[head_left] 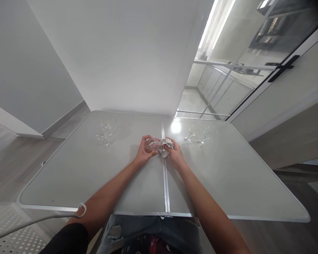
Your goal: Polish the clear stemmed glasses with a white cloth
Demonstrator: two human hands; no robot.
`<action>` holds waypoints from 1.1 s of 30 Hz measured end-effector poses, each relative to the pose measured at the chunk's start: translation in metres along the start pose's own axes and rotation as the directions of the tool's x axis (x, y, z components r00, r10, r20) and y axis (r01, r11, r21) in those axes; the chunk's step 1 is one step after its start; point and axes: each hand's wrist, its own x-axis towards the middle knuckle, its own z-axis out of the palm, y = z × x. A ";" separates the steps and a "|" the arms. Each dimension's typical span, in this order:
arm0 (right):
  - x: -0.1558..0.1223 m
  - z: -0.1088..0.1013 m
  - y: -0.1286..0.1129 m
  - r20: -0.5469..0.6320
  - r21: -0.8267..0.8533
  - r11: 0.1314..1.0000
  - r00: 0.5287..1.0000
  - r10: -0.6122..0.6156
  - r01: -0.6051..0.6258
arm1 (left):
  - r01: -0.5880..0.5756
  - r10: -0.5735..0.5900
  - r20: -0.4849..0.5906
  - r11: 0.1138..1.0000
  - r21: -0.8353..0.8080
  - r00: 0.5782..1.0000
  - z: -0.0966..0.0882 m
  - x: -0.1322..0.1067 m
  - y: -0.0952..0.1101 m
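A clear wine glass [152,144] lies sideways between my two hands, just above the middle of the table. My left hand [145,150] is wrapped round the bowl of the glass. In my right hand [175,152] is a bunched white cloth [163,144], pressed round the stem and foot end of the glass, which it partly hides. Nearest on the right, a stemmed glass [189,135] stands upright, with another stemmed glass [203,136] beside it. Further off on the left, several clear glasses [106,135] stand close together; their outlines are faint.
The pale folding table [132,187] has a metal seam [166,190] down its middle. A white wall [127,63] rises behind its far edge. A glass door [228,77] stands at the right rear. A white cable [42,218] hangs near my left forearm.
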 end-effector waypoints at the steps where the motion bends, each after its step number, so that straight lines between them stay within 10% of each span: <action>1: 0.000 0.000 0.001 0.009 0.002 1.000 1.000 0.023 -0.023 | -0.006 0.006 0.006 1.000 0.008 1.000 0.000 0.000 -0.001; 10: -0.002 -0.006 -0.001 -0.137 -0.220 0.973 0.990 0.047 -0.076 | -0.024 0.024 -0.041 1.000 0.015 0.999 -0.005 0.002 -0.004; 20: -0.003 0.004 -0.002 0.078 -0.067 0.990 0.988 0.131 -0.126 | -0.057 0.057 0.004 0.998 0.016 0.998 -0.001 0.000 -0.005; 33: -0.009 0.001 -0.018 -0.159 -0.558 0.828 0.973 -0.169 0.053 | -0.212 0.160 0.188 0.930 0.301 0.969 0.000 -0.009 -0.012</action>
